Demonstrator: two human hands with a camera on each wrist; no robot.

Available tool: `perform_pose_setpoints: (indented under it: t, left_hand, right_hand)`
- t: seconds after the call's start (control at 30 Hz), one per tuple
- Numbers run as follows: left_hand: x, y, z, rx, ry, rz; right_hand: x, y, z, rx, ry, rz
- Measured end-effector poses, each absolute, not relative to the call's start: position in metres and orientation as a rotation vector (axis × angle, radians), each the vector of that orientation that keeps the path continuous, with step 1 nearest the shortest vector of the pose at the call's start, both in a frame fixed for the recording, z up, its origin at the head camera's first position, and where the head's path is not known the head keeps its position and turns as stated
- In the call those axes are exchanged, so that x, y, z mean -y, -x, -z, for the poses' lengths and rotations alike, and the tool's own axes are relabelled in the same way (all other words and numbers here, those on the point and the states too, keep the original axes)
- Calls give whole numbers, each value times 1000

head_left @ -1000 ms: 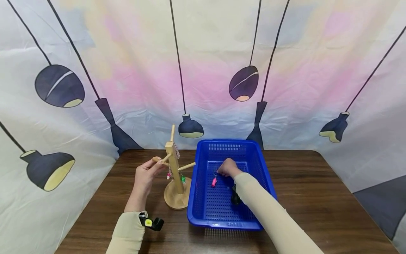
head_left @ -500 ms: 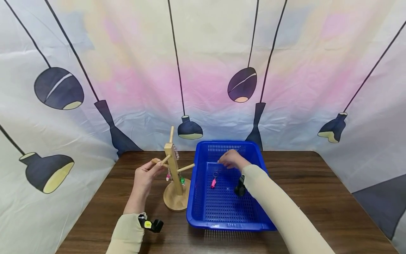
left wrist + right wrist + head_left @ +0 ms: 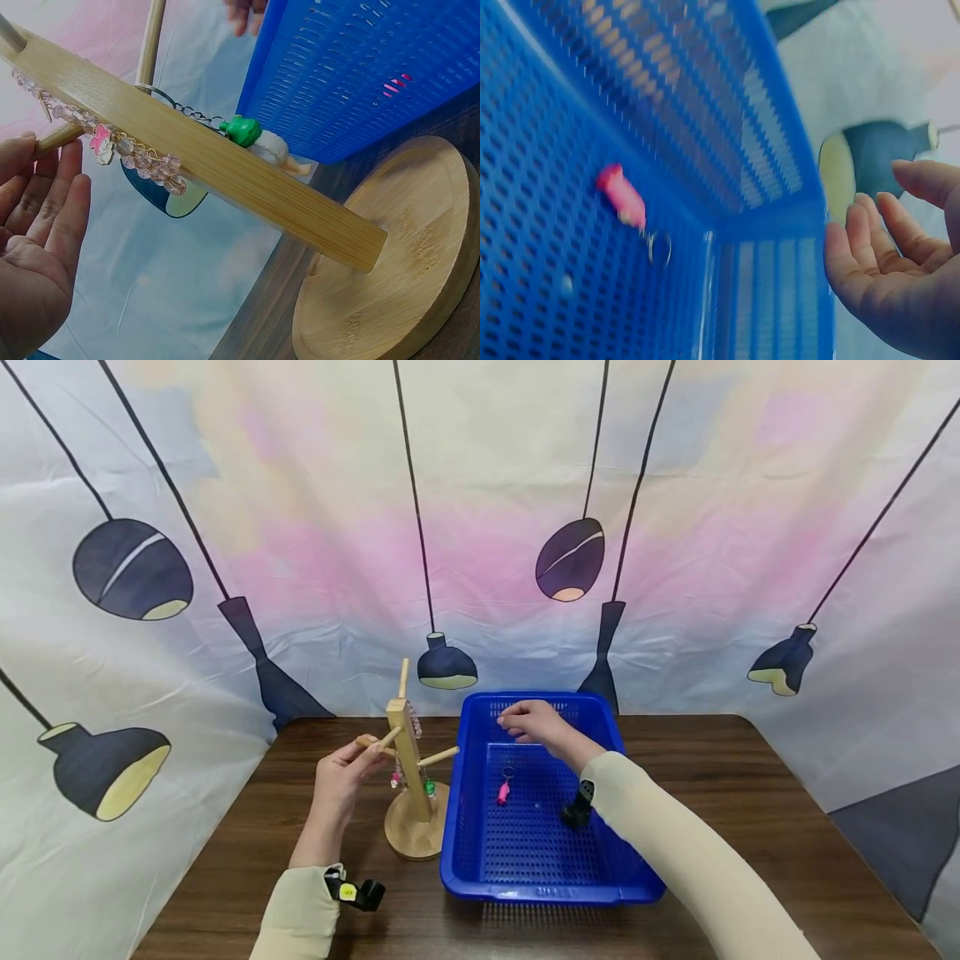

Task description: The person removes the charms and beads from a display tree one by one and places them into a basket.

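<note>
My left hand (image 3: 340, 779) pinches a short peg (image 3: 58, 139) of the wooden peg stand (image 3: 408, 760) between thumb and fingers. A pink beaded bracelet (image 3: 150, 166) with a small charm hangs along the post. On another peg hangs a keychain (image 3: 244, 131) with a green-and-white figure. My right hand (image 3: 542, 725) is over the far part of the blue basket (image 3: 553, 893); the right wrist view shows its fingers loosely bent, thumb apart, nothing between them. A pink keychain (image 3: 504, 792) with a metal ring lies on the basket floor.
The basket stands just right of the stand's round base (image 3: 416, 839) on a dark wooden table (image 3: 735, 827). Behind the table hangs a cloth backdrop (image 3: 510, 460) printed with lamps. A small pale speck (image 3: 567, 284) shows on the basket floor.
My right hand has moved up and away from the pink keychain, which stays on the basket floor. The left hand keeps its hold on the peg.
</note>
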State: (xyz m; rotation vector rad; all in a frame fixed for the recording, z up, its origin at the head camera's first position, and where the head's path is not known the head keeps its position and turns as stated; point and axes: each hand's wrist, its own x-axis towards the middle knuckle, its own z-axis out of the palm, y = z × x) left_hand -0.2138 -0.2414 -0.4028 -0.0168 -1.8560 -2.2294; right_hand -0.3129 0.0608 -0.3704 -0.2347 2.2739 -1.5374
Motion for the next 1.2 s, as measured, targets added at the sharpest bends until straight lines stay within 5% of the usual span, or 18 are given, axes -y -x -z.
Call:
perform_pose_setpoints:
  t: [0.57, 1.2]
  left_hand:
    - [240, 212, 401, 1853, -7, 2230]
    - [241, 213, 402, 1880, 18, 2212]
  right_hand:
    - [-28, 262, 356, -2183, 413, 1610]
    - [-12, 253, 359, -2230, 513, 1617]
